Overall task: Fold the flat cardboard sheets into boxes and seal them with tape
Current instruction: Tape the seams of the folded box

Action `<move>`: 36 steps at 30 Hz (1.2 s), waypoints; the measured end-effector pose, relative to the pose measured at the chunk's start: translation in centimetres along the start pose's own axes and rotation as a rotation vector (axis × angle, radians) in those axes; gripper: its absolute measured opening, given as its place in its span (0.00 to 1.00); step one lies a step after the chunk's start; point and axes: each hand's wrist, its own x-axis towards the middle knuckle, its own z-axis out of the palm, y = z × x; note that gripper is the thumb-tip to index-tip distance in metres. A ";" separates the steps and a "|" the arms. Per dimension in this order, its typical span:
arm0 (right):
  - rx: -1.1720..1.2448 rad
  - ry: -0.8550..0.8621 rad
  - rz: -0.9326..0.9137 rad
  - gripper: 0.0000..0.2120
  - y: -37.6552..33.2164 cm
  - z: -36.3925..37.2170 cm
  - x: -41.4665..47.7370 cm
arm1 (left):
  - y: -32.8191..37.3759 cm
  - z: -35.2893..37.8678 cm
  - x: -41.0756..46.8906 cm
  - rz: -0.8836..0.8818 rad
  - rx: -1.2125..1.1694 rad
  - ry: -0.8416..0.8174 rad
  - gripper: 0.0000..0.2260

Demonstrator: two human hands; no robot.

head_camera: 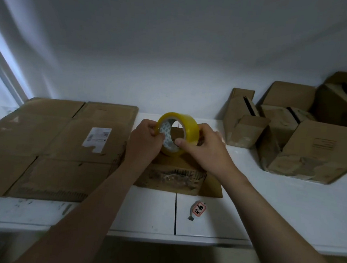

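Note:
A yellow tape roll (186, 125) stands on edge in the air above a small folded cardboard box (173, 176) at the table's middle. My left hand (144, 141) pinches the roll's left rim, fingers curled. My right hand (205, 148) grips the roll from the right, thumb on its inner rim. A stack of flat cardboard sheets (49, 146) with a white label lies on the left of the table. The box's top is partly hidden by both hands.
Several folded cardboard boxes (304, 139) crowd the back right of the white table (287, 206). A small pink tag-like object (198, 209) lies near the front edge, below the box. A white wall stands behind the table.

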 end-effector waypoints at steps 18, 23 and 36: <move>-0.077 0.014 -0.325 0.22 -2.2 -2.3 3.3 | 1.7 -3.0 2.1 0.154 -0.148 -0.066 0.08; -0.125 -0.016 -0.359 0.22 -1.8 -1.8 3.5 | 1.2 -3.1 2.3 0.118 -0.163 -0.057 0.05; 0.190 0.025 -0.192 0.24 1.2 0.8 3.6 | -1.1 -1.6 1.9 -0.256 -0.508 -0.061 0.12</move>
